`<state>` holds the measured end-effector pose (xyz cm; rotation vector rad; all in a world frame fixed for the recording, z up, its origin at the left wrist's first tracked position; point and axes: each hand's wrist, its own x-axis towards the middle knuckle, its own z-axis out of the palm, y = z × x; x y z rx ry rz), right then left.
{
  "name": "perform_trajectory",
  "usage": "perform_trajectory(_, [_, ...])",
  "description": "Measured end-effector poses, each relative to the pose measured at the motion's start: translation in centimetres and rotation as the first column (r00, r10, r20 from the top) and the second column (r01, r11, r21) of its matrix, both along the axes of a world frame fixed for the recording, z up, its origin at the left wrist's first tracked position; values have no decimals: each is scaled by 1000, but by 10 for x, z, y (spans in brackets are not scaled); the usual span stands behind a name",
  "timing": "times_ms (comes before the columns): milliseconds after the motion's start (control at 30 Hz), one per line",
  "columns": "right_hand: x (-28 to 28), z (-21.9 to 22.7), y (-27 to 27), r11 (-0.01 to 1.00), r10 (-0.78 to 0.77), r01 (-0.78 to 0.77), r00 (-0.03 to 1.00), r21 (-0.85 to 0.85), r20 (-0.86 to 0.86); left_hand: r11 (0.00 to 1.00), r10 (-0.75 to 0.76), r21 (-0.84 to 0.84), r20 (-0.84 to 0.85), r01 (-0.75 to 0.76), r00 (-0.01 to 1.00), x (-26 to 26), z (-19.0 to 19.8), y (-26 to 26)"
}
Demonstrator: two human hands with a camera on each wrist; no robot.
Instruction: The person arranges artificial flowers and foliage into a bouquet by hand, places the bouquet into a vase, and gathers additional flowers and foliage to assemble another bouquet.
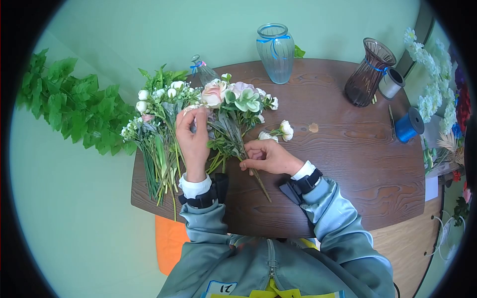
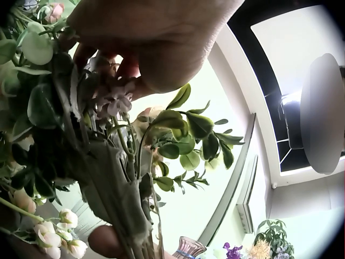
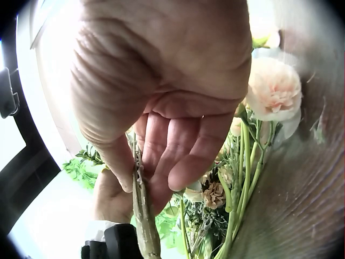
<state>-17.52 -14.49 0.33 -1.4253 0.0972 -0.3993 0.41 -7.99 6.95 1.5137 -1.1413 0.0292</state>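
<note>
My right hand [image 1: 271,156] grips the gathered stems [image 1: 258,185] of a bunch of artificial flowers between thumb and fingers. Above this grip the bunch spreads into a pink rose [image 1: 213,94], rounded green leaves [image 1: 247,101] and small white blooms. My left hand [image 1: 193,139] is at the left side of the flower heads, its fingers bent round a small flower sprig. In the left wrist view, tiny lilac flowers [image 2: 116,101] show just below those fingers, whose tips are partly hidden. The stems [image 3: 143,216] run through the right-hand grip in the right wrist view.
Many loose flower stems [image 1: 159,169] lie on the left of the brown table [image 1: 338,188]. White flowers [image 1: 286,130] lie right of the bunch. A clear vase [image 1: 275,54], small glass bottle [image 1: 204,73], dark vase [image 1: 367,74] and blue ribbon spool [image 1: 409,125] stand farther back.
</note>
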Motion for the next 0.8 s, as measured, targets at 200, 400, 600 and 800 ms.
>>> perform_trajectory(200, [0,0,0,1000,-4,4,1000,26,-4,994,-91,54,-5,91,996,7,3,4])
perform_trajectory(400, [-1,1,-1,999,8,-6,999,43,-40,985,-121,139,130,103,984,-7,17,10])
perform_trajectory(600, [-1,2,-1,999,11,-10,999,32,-38,978,-127,188,200,89,972,-3,16,12])
perform_trajectory(800, [-2,5,0,999,20,-19,999,29,-31,956,-196,249,154,154,968,2,22,18])
